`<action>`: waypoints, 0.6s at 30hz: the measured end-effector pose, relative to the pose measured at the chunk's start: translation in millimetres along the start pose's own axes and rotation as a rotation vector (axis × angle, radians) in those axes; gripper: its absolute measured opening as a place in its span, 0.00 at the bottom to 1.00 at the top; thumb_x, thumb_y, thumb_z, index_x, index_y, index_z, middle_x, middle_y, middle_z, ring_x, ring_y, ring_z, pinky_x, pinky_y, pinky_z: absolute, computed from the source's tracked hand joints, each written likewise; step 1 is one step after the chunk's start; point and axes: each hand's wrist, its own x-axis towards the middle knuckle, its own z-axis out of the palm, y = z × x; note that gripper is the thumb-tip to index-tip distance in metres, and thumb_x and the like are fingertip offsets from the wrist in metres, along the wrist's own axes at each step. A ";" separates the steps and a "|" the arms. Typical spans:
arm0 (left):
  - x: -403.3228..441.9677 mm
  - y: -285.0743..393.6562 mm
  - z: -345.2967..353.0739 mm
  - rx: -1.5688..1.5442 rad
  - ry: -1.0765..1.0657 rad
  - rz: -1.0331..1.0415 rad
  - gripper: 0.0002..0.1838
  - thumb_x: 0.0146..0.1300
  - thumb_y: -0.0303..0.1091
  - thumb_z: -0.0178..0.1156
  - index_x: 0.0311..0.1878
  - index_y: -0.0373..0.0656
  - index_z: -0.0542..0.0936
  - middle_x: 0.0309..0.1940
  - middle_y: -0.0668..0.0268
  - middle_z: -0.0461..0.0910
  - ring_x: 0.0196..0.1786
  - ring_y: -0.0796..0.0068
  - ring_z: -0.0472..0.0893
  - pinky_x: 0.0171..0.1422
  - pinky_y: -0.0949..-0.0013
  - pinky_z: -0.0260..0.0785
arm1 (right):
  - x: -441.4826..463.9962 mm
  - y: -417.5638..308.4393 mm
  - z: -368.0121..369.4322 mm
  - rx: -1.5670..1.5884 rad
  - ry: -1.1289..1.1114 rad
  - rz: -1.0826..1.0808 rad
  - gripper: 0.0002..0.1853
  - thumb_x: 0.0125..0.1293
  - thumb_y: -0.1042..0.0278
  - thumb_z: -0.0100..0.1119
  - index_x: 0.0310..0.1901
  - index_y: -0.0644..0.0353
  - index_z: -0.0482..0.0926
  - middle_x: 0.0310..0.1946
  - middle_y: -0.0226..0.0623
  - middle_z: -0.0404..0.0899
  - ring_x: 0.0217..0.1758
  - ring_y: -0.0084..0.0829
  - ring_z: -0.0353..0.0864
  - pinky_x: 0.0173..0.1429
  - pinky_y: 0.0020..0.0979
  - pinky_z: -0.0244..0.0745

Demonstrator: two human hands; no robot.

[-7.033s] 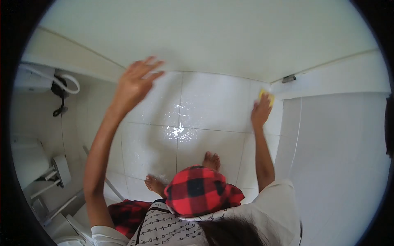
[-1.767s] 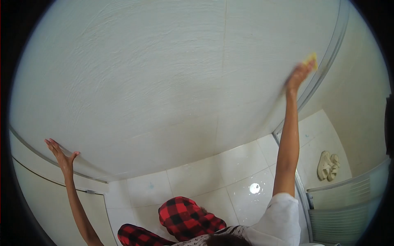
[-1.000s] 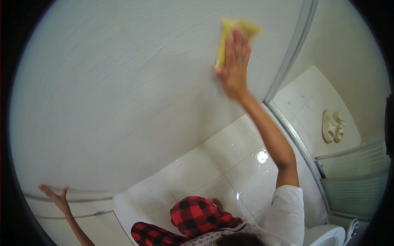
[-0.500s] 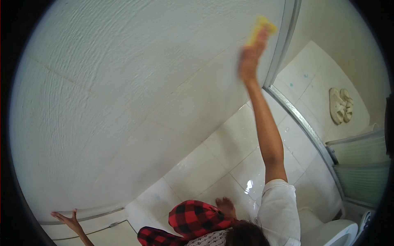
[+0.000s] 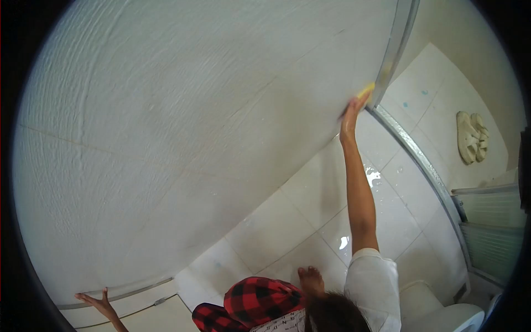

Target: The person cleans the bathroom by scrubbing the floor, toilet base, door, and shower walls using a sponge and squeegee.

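Observation:
My right hand [image 5: 352,116] reaches out on a straight arm to the far end of the wet white tiled wall [image 5: 210,110], low down beside the metal door frame. It holds a yellow sponge [image 5: 366,90] against the wall; only its edge shows past the fingers, and it is slightly blurred. At the lower left my left hand [image 5: 100,303] is open, fingers spread, by the grey edge strip at the wall's foot. I see nothing in that hand.
The wet tiled floor [image 5: 276,221] holds shiny puddles. A raised metal door track [image 5: 415,149] curves along the right, with pale sandals [image 5: 470,138] beyond it. A ribbed folding panel [image 5: 492,238] and a white toilet [image 5: 453,321] stand at the lower right.
My right hand has moved down the wall with the sponge, toward the bottom corner by the door frame. My left hand stays spread in nearly the same place. The view has shifted slightly.

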 end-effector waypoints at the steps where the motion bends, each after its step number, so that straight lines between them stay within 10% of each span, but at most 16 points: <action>1: -0.5 1.6 -0.3 0.021 -0.008 -0.019 0.54 0.50 0.42 0.67 0.71 0.52 0.38 0.72 0.56 0.31 0.73 0.53 0.37 0.73 0.49 0.38 | -20.9 59.0 -8.2 -0.053 0.036 0.066 0.38 0.69 0.48 0.37 0.69 0.60 0.32 0.72 0.41 0.26 0.75 0.39 0.25 0.73 0.39 0.26; 5: 2.1 -2.3 0.4 -0.023 0.019 0.104 0.57 0.48 0.39 0.68 0.71 0.51 0.36 0.72 0.57 0.29 0.73 0.54 0.36 0.74 0.50 0.37 | -127.3 54.8 19.6 -0.436 0.001 0.223 0.38 0.69 0.53 0.39 0.69 0.63 0.31 0.72 0.44 0.26 0.75 0.40 0.24 0.73 0.41 0.24; 9: 1.9 -5.8 0.6 -0.008 -0.003 0.070 0.57 0.47 0.36 0.69 0.71 0.51 0.37 0.72 0.57 0.29 0.73 0.54 0.36 0.74 0.50 0.37 | -28.6 -19.2 14.8 -0.275 -0.105 -0.292 0.40 0.67 0.52 0.40 0.69 0.65 0.32 0.71 0.48 0.27 0.75 0.41 0.25 0.73 0.38 0.25; 14: 4.2 -5.2 1.1 0.010 0.047 0.170 0.54 0.51 0.47 0.65 0.71 0.48 0.39 0.72 0.54 0.32 0.73 0.53 0.37 0.73 0.51 0.37 | -22.7 91.8 -21.7 -0.127 0.148 0.225 0.39 0.69 0.44 0.33 0.69 0.62 0.33 0.71 0.46 0.28 0.74 0.40 0.30 0.73 0.34 0.30; 18: 3.2 -19.5 6.2 0.105 0.020 0.127 0.54 0.50 0.44 0.66 0.71 0.51 0.39 0.72 0.54 0.33 0.73 0.52 0.38 0.73 0.50 0.38 | -56.2 -6.6 5.5 -0.383 -0.095 -0.193 0.38 0.70 0.45 0.30 0.68 0.64 0.31 0.71 0.45 0.26 0.74 0.37 0.32 0.73 0.34 0.30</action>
